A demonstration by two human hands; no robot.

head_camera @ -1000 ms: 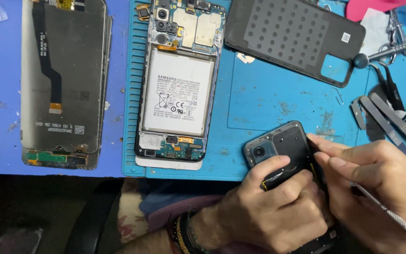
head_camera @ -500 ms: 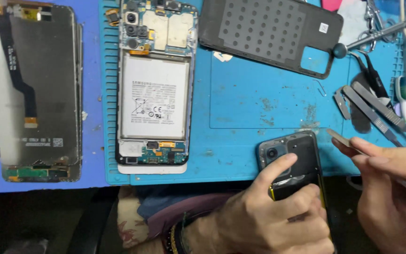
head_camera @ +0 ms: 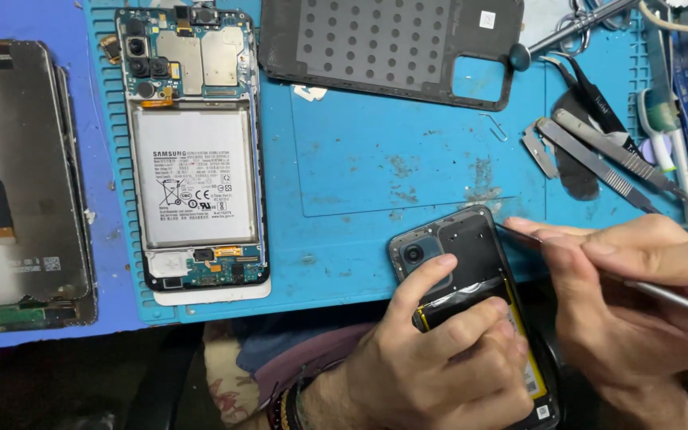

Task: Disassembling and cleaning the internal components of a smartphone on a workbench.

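On blue mat (head_camera: 408, 171), glossy black phone (head_camera: 459, 263) (rectangular), slim metal tool (head_camera: 662, 293)

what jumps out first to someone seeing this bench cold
An opened phone with its large white battery lies upper left on the blue mat. At lower right the left hand holds a small dark phone, while the right hand puts a thin metal tool to its edge.

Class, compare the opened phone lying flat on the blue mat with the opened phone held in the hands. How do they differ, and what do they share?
The phone on the mat lies untouched, upright in view; the held phone tilts, gripped by the left hand while the right hand holds a thin metal tool at its edge. The phone on the mat shows a white battery, several lenses and circuit boards; the held phone shows one lens and a dark, yellow-edged battery. Both have their backs off.
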